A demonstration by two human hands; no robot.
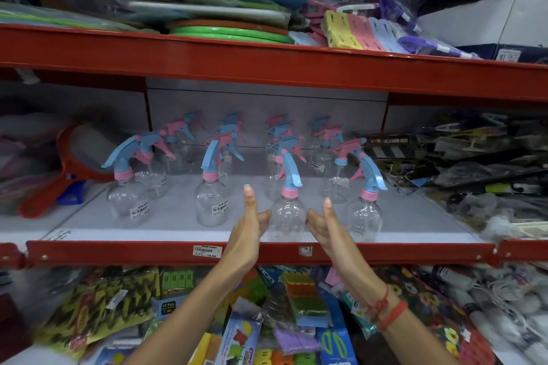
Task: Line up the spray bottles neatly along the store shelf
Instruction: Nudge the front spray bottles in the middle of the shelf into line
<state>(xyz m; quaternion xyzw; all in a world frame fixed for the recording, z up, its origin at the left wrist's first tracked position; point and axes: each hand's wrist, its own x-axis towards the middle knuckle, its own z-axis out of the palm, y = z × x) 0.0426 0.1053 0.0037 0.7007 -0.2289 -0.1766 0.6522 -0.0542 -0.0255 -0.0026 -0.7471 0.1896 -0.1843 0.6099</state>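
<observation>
As both hands flank it, clear spray bottle (288, 213), blue trigger, pink collar

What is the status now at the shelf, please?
Left hand and right hand open, flanking third front-row spray bottle. Bottle upright near shelf edge. Nothing blocking.

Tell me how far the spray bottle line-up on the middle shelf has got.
Mostly done: the clear spray bottles already stand upright in four rows running front to back. In hand: the left hand and right hand flank the third front bottle, fingers open, nudging it into place. Left: the front-right bottle, perhaps, and turning nozzles one way.
</observation>
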